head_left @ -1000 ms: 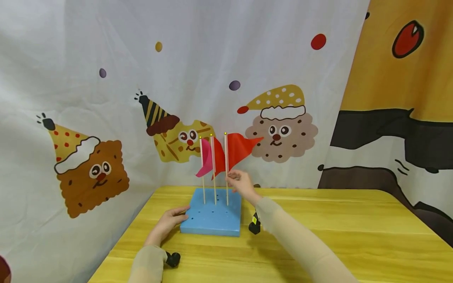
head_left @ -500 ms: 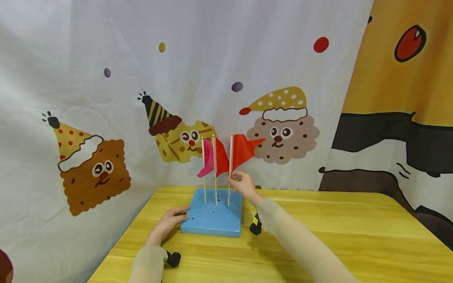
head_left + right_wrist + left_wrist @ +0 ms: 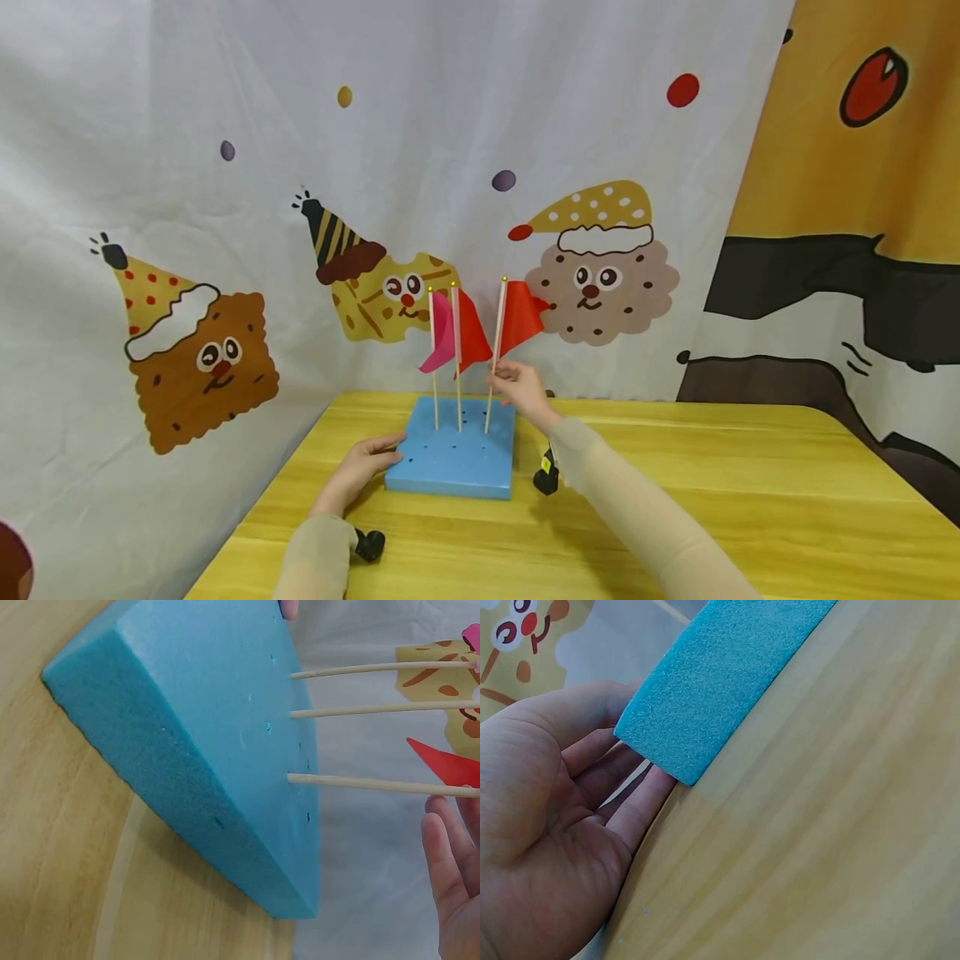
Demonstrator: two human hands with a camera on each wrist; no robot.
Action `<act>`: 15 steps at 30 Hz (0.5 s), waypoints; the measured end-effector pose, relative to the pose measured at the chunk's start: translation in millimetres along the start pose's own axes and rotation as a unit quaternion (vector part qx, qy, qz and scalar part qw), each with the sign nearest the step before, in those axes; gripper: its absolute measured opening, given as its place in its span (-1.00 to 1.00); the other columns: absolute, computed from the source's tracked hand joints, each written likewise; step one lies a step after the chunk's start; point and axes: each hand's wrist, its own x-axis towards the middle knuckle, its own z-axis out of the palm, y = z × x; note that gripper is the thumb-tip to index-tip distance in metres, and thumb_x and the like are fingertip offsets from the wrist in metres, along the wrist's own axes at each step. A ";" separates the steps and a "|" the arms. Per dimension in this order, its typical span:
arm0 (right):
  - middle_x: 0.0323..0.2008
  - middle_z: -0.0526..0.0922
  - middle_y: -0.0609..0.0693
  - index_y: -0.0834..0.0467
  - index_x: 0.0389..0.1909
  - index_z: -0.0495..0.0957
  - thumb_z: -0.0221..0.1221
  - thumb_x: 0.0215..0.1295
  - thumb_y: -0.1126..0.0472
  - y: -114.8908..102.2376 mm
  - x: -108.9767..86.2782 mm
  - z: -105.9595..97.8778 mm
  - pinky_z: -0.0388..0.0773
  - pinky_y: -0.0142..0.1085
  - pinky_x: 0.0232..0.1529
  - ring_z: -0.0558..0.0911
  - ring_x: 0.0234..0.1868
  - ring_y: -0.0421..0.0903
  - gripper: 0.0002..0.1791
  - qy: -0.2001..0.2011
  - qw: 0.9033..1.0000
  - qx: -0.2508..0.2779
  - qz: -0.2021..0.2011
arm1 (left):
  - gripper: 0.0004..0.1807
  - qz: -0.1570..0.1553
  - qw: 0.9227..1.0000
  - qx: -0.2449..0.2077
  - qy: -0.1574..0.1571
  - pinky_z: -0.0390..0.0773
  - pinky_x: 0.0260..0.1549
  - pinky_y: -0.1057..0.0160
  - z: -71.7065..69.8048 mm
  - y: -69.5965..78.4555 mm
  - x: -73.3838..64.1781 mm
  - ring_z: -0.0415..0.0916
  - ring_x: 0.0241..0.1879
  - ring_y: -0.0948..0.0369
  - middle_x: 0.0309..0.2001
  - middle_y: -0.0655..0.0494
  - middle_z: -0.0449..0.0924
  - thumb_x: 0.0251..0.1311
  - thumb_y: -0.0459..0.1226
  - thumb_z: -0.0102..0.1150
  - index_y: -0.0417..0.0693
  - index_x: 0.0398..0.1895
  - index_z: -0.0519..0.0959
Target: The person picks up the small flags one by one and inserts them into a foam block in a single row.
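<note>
A blue foam block (image 3: 450, 468), dotted with small holes, lies on the table. Three pennants on thin wooden sticks stand in it: a pink flag (image 3: 443, 335), a red flag (image 3: 472, 332) in the middle and another red flag (image 3: 521, 317) on the right. The right-hand stick leans to the right at its top. My right hand (image 3: 523, 392) pinches that stick just below the cloth; in the right wrist view, its lower end meets the foam. My left hand (image 3: 362, 473) rests against the block's left side, its fingers (image 3: 641, 806) extended along the foam edge.
The yellow wood-grain table (image 3: 712, 492) stretches out to the right. Behind it hangs a white curtain (image 3: 420, 125) printed with cartoon biscuits. A black wrist-worn device (image 3: 547, 473) sits under the right forearm, and another black device (image 3: 370, 545) is at the left wrist.
The right-hand red flag's top has swung to the right, from nearly upright to a lean. My right hand has shifted slightly right with it. The left hand stays at the block.
</note>
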 end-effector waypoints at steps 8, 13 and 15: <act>-0.18 0.69 0.10 0.28 0.06 0.59 0.27 0.30 0.21 3.5 -4.1 -6.1 0.69 -0.20 -0.38 0.68 -0.19 0.17 -0.64 -0.006 1.000 -0.001 0.013 | -0.45 0.003 1.000 0.010 -0.003 0.38 0.22 -0.06 -1.1 -1.8 -0.4 0.28 0.29 -0.16 0.36 -0.27 0.26 0.32 -0.26 0.18 -0.24 0.34 0.39; -0.16 0.69 0.14 0.26 0.06 0.61 0.24 0.32 0.22 5.9 -7.1 -13.3 0.68 -0.01 -0.31 0.67 -0.17 0.23 -0.67 -0.009 1.000 0.000 0.005 | -0.46 0.005 1.000 0.009 -0.003 0.38 0.22 -0.06 -1.8 -3.3 0.7 0.30 0.28 -0.14 0.36 -0.26 0.26 0.32 -0.26 0.18 -0.23 0.34 0.39; -0.14 0.68 0.18 0.29 0.07 0.60 0.22 0.34 0.22 7.2 -8.5 -18.1 0.68 0.01 -0.32 0.67 -0.17 0.24 -0.66 -0.011 1.000 0.000 -0.004 | -0.46 0.004 1.000 0.004 -0.003 0.38 0.22 -0.06 -2.1 -4.2 1.7 0.31 0.27 -0.13 0.36 -0.26 0.26 0.32 -0.26 0.19 -0.22 0.34 0.40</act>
